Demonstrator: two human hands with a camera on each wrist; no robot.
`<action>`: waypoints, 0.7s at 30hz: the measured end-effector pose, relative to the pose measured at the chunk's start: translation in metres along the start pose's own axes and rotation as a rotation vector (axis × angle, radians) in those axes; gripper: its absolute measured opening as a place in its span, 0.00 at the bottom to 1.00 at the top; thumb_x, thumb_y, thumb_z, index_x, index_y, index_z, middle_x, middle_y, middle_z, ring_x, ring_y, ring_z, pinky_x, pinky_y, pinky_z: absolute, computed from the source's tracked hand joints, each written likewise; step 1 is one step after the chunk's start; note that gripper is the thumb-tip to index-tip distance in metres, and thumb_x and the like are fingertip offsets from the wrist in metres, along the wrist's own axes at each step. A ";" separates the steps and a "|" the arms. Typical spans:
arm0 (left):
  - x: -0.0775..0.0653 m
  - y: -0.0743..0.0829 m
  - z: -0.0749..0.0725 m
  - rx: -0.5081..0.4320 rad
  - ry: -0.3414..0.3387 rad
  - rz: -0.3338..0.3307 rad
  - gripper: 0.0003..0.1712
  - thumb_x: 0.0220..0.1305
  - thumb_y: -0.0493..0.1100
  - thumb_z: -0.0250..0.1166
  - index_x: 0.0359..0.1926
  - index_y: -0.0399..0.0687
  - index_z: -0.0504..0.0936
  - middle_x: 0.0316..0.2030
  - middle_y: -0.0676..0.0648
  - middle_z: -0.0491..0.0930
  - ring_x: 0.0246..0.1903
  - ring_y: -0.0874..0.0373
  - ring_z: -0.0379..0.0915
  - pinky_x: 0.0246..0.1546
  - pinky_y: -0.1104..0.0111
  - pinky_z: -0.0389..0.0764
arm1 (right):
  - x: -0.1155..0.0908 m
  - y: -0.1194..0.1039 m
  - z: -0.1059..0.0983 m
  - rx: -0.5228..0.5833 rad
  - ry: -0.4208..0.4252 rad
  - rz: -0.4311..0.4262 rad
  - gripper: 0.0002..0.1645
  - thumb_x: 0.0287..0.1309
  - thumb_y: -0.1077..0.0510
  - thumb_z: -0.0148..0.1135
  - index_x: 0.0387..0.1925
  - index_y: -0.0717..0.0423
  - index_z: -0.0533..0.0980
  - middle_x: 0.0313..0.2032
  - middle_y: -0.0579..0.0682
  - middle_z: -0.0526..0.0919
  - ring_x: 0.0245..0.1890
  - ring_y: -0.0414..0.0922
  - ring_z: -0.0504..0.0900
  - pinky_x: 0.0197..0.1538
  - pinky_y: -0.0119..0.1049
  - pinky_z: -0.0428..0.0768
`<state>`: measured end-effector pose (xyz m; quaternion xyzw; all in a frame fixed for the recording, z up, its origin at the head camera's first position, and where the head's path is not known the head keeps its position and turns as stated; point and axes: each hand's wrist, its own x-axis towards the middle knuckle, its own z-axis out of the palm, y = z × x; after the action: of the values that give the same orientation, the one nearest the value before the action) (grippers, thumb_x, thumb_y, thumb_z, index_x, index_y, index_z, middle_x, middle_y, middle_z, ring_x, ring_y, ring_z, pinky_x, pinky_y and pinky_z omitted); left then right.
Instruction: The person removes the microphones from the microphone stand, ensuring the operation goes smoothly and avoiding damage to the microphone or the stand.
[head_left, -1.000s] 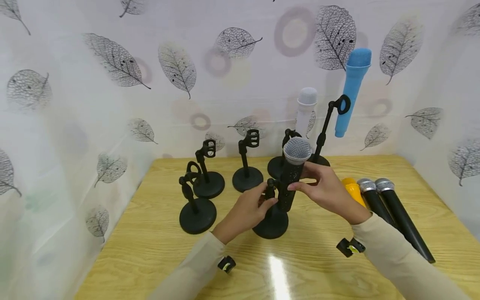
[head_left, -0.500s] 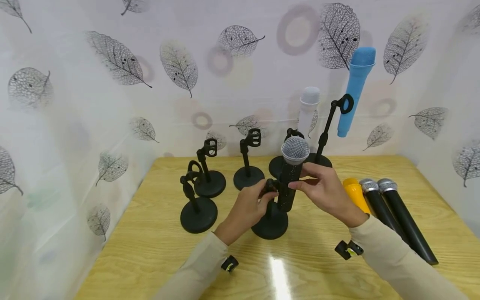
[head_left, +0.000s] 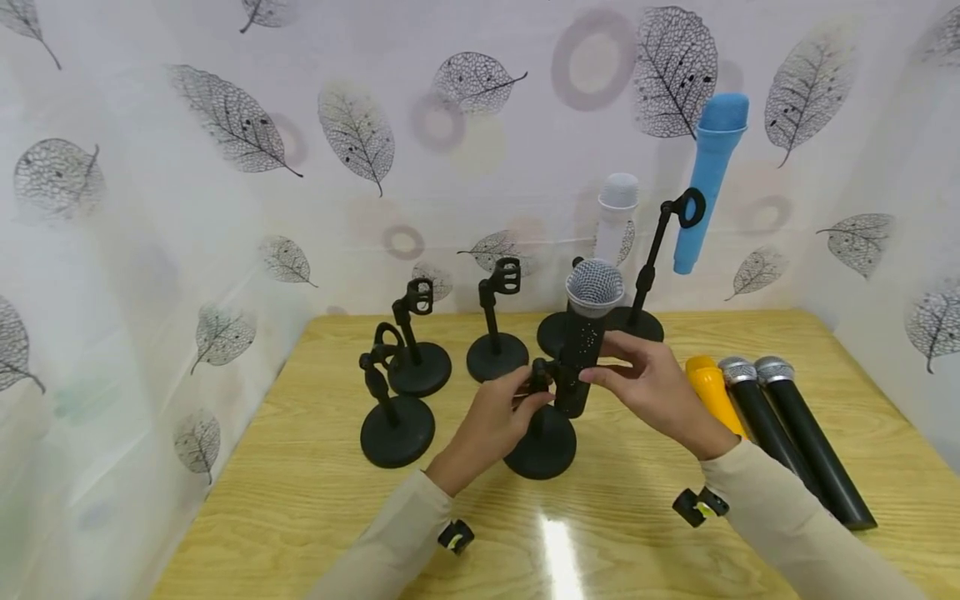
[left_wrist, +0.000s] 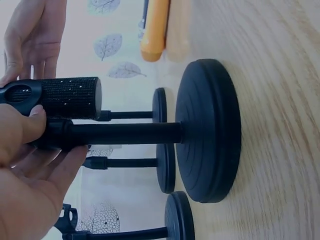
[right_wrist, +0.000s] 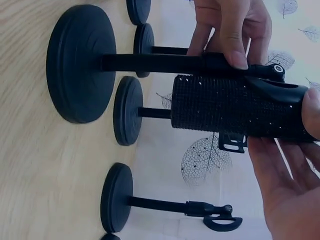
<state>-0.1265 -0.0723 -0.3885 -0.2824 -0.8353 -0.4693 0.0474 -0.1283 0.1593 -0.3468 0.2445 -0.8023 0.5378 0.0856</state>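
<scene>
A black microphone (head_left: 581, 340) with sparkly studs and a silver mesh head stands slightly tilted in the holder ring (right_wrist: 277, 91) of a black desk stand (head_left: 542, 450). My right hand (head_left: 651, 385) holds the microphone's body from the right, thumb in front and fingers behind. On the other side, my left hand (head_left: 489, 427) grips the top of the stand's pole (left_wrist: 125, 133) just below the holder. The round base stays flat on the table, and the microphone's lower end (left_wrist: 82, 98) hangs beside the pole. Part of the ring is hidden by my fingers.
Three bare black stands, one being the nearest stand (head_left: 397, 433), are at left and centre back. Behind the hands, a white microphone (head_left: 617, 208) and a blue microphone (head_left: 705, 183) stand in holders. A yellow microphone (head_left: 712, 392) and two black microphones (head_left: 813, 442) lie at right.
The black microphone has risen slightly in the holder over the last half second, with my right hand on it. My left hand keeps its place on the stand.
</scene>
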 end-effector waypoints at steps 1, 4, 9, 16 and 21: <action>0.000 -0.001 0.000 -0.004 0.005 0.005 0.11 0.72 0.40 0.64 0.50 0.40 0.81 0.47 0.45 0.86 0.48 0.59 0.84 0.46 0.75 0.82 | -0.001 0.002 0.001 -0.002 0.010 -0.008 0.19 0.60 0.68 0.71 0.54 0.61 0.82 0.48 0.52 0.85 0.48 0.38 0.84 0.50 0.32 0.83; 0.000 -0.003 0.001 0.003 0.019 0.021 0.10 0.72 0.41 0.65 0.49 0.41 0.82 0.44 0.46 0.87 0.44 0.61 0.85 0.43 0.74 0.83 | -0.001 0.003 0.004 -0.036 0.055 -0.038 0.15 0.58 0.69 0.71 0.47 0.59 0.84 0.43 0.49 0.85 0.46 0.38 0.83 0.47 0.30 0.84; 0.000 -0.004 0.000 0.008 0.016 0.031 0.09 0.71 0.41 0.65 0.47 0.41 0.83 0.41 0.47 0.88 0.40 0.61 0.85 0.39 0.74 0.83 | 0.004 -0.003 0.003 -0.086 0.096 -0.101 0.14 0.56 0.71 0.72 0.44 0.60 0.85 0.38 0.49 0.86 0.40 0.38 0.84 0.44 0.29 0.84; 0.001 -0.002 0.000 -0.033 0.009 0.025 0.10 0.71 0.40 0.65 0.49 0.41 0.82 0.44 0.45 0.87 0.44 0.61 0.84 0.44 0.74 0.83 | 0.004 -0.004 -0.005 -0.042 0.046 -0.066 0.23 0.57 0.70 0.72 0.55 0.63 0.81 0.45 0.55 0.87 0.45 0.36 0.85 0.48 0.28 0.83; -0.004 -0.004 0.004 -0.055 0.030 -0.003 0.14 0.70 0.41 0.66 0.54 0.43 0.81 0.48 0.44 0.84 0.49 0.59 0.83 0.48 0.74 0.82 | -0.004 0.006 -0.001 0.028 0.015 -0.023 0.23 0.60 0.69 0.70 0.58 0.61 0.81 0.51 0.54 0.85 0.49 0.37 0.84 0.50 0.30 0.83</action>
<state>-0.1245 -0.0726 -0.3949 -0.2751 -0.8218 -0.4963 0.0514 -0.1283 0.1630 -0.3532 0.2510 -0.7910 0.5499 0.0944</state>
